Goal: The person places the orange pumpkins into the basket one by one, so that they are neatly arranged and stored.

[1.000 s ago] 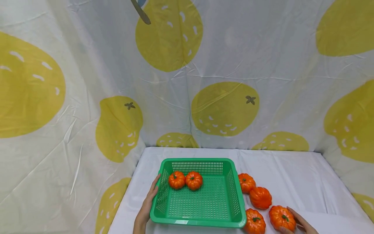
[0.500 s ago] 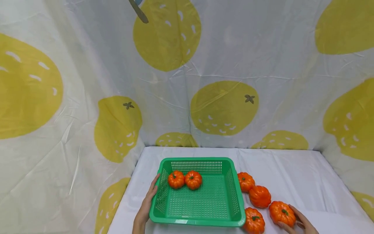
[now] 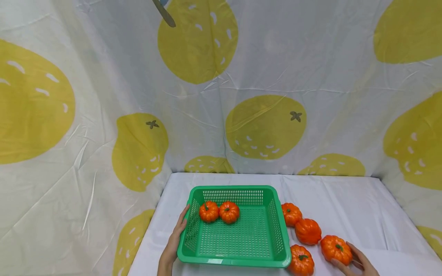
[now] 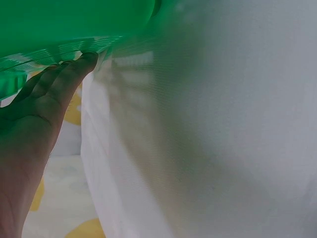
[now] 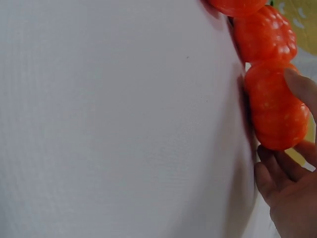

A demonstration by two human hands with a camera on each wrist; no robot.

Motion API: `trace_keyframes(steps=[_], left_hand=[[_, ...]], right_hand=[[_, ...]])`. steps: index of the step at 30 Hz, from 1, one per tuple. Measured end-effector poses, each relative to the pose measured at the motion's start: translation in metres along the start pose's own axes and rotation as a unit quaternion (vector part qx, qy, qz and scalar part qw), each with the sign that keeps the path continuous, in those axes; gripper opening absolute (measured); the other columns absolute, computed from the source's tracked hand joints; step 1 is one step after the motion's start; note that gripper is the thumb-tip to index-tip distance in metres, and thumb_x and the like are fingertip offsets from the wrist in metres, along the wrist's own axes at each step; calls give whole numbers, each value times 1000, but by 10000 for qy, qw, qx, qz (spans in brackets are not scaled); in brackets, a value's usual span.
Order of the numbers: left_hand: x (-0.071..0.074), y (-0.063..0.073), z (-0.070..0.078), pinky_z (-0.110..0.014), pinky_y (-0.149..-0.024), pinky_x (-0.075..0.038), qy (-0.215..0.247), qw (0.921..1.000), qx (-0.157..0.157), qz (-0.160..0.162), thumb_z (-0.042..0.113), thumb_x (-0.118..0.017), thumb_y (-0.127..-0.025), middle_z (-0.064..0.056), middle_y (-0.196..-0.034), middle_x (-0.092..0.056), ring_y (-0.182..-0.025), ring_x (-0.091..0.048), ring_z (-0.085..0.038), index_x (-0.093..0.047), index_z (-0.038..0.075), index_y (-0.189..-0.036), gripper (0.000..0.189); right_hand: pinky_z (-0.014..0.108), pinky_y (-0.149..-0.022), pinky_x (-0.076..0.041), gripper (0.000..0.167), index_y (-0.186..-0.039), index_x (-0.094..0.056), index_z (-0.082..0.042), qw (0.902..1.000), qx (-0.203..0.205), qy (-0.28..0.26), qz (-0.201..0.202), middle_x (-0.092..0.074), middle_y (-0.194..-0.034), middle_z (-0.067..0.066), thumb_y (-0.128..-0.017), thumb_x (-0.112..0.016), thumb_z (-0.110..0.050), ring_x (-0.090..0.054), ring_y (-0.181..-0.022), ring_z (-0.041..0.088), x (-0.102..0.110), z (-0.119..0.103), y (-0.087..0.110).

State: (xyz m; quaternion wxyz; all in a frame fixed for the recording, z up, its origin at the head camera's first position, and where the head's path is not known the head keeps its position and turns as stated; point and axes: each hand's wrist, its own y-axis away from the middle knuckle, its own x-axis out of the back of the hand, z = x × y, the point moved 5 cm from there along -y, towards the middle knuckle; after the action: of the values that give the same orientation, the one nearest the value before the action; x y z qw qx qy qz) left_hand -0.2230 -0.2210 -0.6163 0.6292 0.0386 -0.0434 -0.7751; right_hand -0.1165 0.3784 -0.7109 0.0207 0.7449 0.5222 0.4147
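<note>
In the head view, a green plastic basket (image 3: 235, 262) holds two small orange pumpkins, a left one (image 3: 208, 211) and a right one (image 3: 229, 212). My left hand (image 3: 173, 245) rests along the basket's left side, fingers extended; the left wrist view shows those fingers (image 4: 64, 82) against its slotted wall. To the right of the basket, my right hand (image 3: 357, 262) grips another orange pumpkin (image 3: 334, 249) with a green stem. In the right wrist view, its thumb (image 5: 302, 89) lies over that ribbed pumpkin (image 5: 277, 111) while the other fingers curl at its lower end.
Three more pumpkins sit beside the basket's right side: a far one (image 3: 291, 214), a middle one (image 3: 308, 231) and a near one (image 3: 301, 260). White cloth (image 3: 348, 207) covers the table. A lemon-printed curtain (image 3: 193, 130) hangs behind and at both sides.
My right hand and its pumpkin have shifted slightly forward, away from me. The thumb and fingers now sit closer around it. The left hand and basket stay where they were.
</note>
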Motion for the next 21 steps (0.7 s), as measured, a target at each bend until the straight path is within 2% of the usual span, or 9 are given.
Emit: trace_keyframes(steps=[3,5,8,12,16,21], left_hand=[[0,0,0,-75,-121,8,10,10000,5,-12,45,-26,-113,-4,-176,0,-161,9,-37,-19,37,-166,54],[0,0,1,-74,-122,8,10,10000,5,-18,45,-26,-113,-4,-176,0,-161,9,-37,-19,37,-166,54],[0,0,1,-74,-122,8,0,10000,-3,-13,45,-26,-113,-4,-177,0,-162,9,-37,-19,36,-166,54],[0,-1,1,-74,-122,8,-12,10000,-3,2,45,-26,-113,-4,-177,0,-162,8,-37,-19,36,-166,54],[0,-1,0,-74,-122,8,-13,10000,7,-2,45,-26,-113,-4,-177,1,-162,9,-37,-18,36,-166,54],[0,-1,0,-75,-122,8,-7,10000,12,10,45,-26,-113,-4,-177,0,-162,9,-37,-19,36,-166,54]], right_hand=[[72,-96,-46,136,-166,-9,-4,9998,-89,-133,102,-26,-158,36,-74,-74,-80,-32,-135,57,4,-1,1],[72,-100,-44,135,-165,-8,-2,9998,-38,-205,52,-25,-158,37,-76,-74,-78,-31,-136,58,9,-9,6],[69,-106,-42,129,-165,-9,0,9995,200,-254,-42,-24,-161,36,-80,-77,-70,-32,-138,56,19,-30,16],[65,-111,-41,115,-163,-15,4,9972,724,-169,-63,-26,-161,34,-88,-77,-58,-36,-139,53,30,-62,30],[68,-111,-40,109,-163,-15,4,9950,999,-41,-22,-26,-162,35,-92,-72,-57,-37,-138,54,36,-82,38],[68,-105,-43,105,-163,-17,2,9909,1335,27,171,-28,-161,36,-94,-70,-57,-41,-135,55,41,-98,42]])
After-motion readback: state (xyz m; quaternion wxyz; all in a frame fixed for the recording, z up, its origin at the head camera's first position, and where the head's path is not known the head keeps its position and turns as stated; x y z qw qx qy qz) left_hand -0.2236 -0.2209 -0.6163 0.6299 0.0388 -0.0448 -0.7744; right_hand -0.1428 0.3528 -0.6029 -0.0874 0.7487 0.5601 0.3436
